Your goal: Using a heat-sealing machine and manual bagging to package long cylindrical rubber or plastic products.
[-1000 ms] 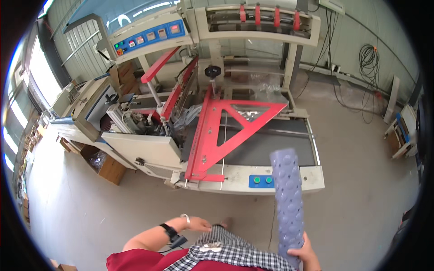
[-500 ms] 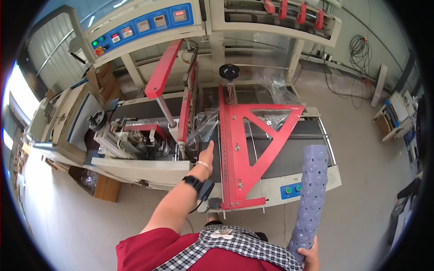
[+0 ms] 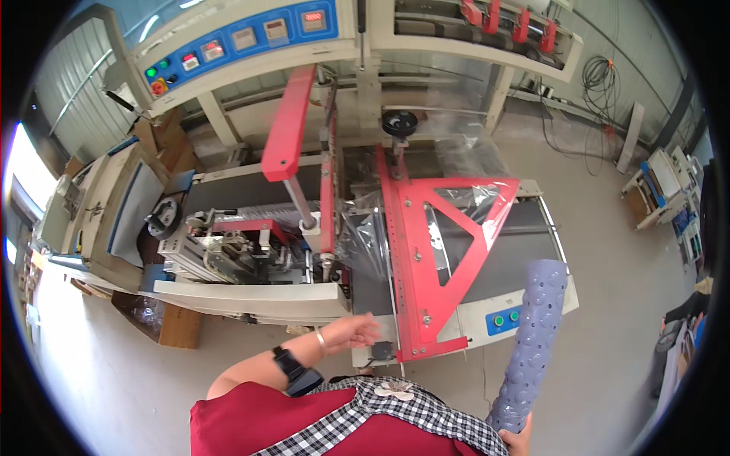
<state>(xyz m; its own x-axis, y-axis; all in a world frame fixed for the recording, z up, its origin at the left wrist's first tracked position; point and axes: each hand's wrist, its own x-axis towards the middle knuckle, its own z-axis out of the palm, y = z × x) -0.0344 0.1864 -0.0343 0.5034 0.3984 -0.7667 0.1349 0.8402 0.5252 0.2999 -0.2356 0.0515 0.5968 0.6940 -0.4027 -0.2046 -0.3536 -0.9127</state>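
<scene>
My right hand [image 3: 518,438] grips the lower end of a rolled-up bath mat [image 3: 530,338], grey-blue with round bumps and small holes. The roll stands nearly upright, at the right front of the machine. My left hand [image 3: 353,333] is empty, a little blurred, its fingers loosely stretched toward the machine's front edge. Just beyond it, a red triangular frame [image 3: 456,266] lies over a dark conveyor belt [image 3: 502,254]. Clear plastic film [image 3: 365,235] hangs crumpled left of the frame, and more film [image 3: 468,152] spreads behind it.
A blue control panel [image 3: 243,38] with lit displays spans the upper left. A red arm [image 3: 289,125] rises above the sealing unit. Black handwheels [image 3: 399,123] stand behind the frame and at left. A cardboard box [image 3: 181,319] sits on the floor. Cables [image 3: 601,76] hang at right.
My left hand has drawn back from beside the red frame toward my body, its elbow bending. The bath mat stays in my right hand, slightly lower. The view has shifted a little.
</scene>
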